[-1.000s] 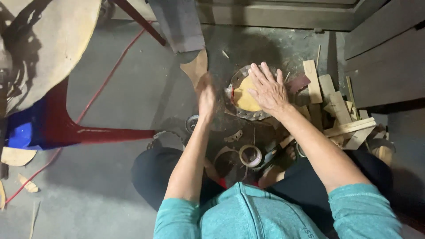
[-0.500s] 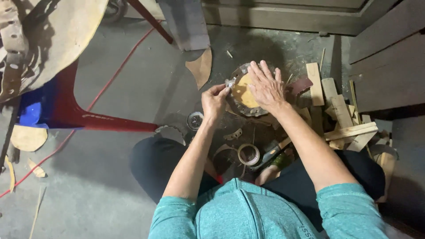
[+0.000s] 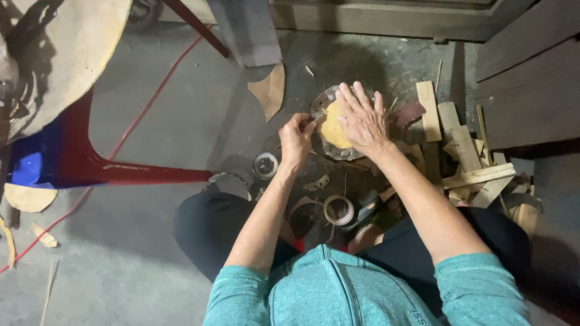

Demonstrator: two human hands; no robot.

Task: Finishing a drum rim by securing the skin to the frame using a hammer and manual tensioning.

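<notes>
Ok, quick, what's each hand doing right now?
Left hand: closed, pinching the edge of the round disc.
Right hand: open, fingers spread, pressing flat on the disc.

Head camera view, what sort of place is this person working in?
Probably a small woodworking or craft workshop, with the work done on the concrete floor. Offcut wood strips lie piled at one side, and the right hand presses a round yellow disc that the left hand touches at the edge.

Both arms reach forward; right hand (image 3: 361, 118) lies flat, fingers spread, while left hand (image 3: 296, 140) is curled, pinching.
</notes>
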